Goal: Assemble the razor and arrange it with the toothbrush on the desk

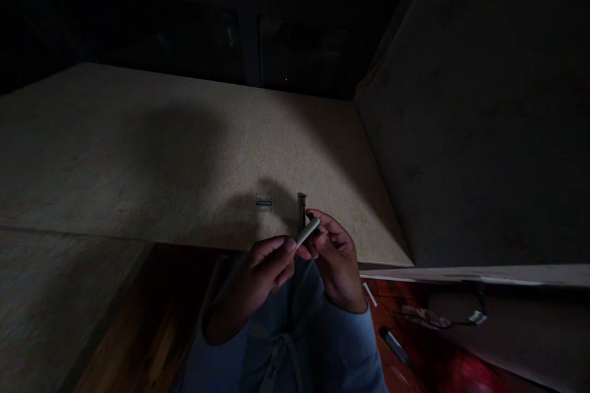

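Observation:
My left hand (270, 265) is closed, pinching the lower end of a slim white bar-shaped object (308, 231) between thumb and fingers. My right hand (337, 255) closes around its upper end, where something dark shows by the fingertips. The bar tilts up to the right, above the table's front edge; its kind is unclear in the dim light. Just beyond my right fingers lies what looks like a T-shaped razor (302, 204), its lower part hidden by the hands. To its left, a small dark strip like a blade cartridge (264, 204) lies in what seems clear packaging.
The speckled pale table (249, 135) meets a dark wall panel (483, 116) on the right. Below right, the reddish floor (387, 301) holds a grey stick-like item (395, 345), a white strip (370, 295) and a cable (442, 324). Dark window panes (184, 43) stand behind.

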